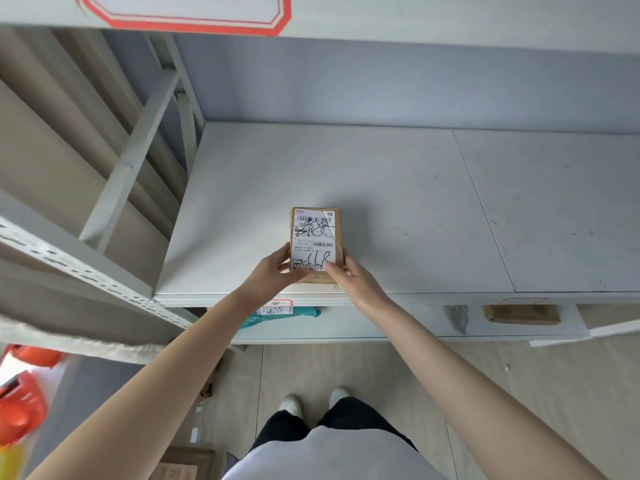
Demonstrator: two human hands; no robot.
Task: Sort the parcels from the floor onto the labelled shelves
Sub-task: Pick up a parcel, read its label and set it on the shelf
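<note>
Seen from above, a person stood at a grey metal shelf (pixel 381 202) and held a small brown cardboard parcel (pixel 317 242) flat on it, close to the front edge and a little left of the middle. A white shipping label with barcodes and handwritten marks covered most of its top. The left hand (pixel 273 271) pinched the parcel's near left corner, thumb on the label and fingers beneath or beside it; the right hand (pixel 353 282) pinched the near right corner the same way, so each grip was closed on the parcel. The box looked light, thin and stiff, likely easy to slide or lift by its short near edge, though the taped, papered faces could be a little slick. The shelf surface around it was bare, with wide open room to the right and behind, up to the back panel. To the left stood the slanted frame braces (pixel 135 161), near enough to catch a parcel pushed that way. Overhead, the next shelf's lip carried a red-bordered label (pixel 180 12), limiting lift height. On the shelf below lay a teal bag parcel (pixel 284 315) and a flat brown parcel (pixel 519 313)
</note>
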